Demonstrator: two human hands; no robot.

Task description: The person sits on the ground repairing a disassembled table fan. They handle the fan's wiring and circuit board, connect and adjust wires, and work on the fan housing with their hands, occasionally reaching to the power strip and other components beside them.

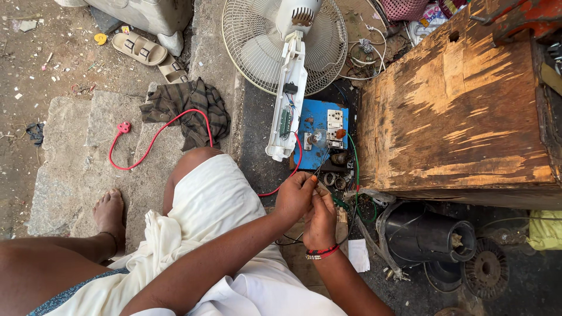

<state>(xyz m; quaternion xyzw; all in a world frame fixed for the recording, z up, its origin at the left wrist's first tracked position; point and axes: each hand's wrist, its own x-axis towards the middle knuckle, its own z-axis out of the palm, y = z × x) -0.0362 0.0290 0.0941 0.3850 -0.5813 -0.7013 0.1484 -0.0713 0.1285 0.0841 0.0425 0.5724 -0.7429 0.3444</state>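
Wires (321,169), thin, dark with an orange tip, pinched between both hands just in front of the person's knee; the strands are too fine to count or follow.
Left hand (294,196): fingers closed narrowly on the wire ends, thumb pressed to forefinger.
Right hand (320,217): fingers curled shut beside the left hand and touching it, red and dark bangles at the wrist; what exactly sits inside its grip is hidden by the fingers.
Red cable (153,139): runs from a red plug (123,127) on the stone step, over a striped cloth (188,107), passes behind the knee, reappears near the hands.
Fan (285,44): lying flat, white stem opened along its length, small parts inside hard to make out; top of the grille cut off by the frame edge.
Blue board (319,131): sockets and a bulb on it, partly covered by the fan stem.
Wooden box (459,111): worn, right side cut off.
Black motor housing (427,234): on the ground below the box.
Sandals (149,54): pair, upper left.
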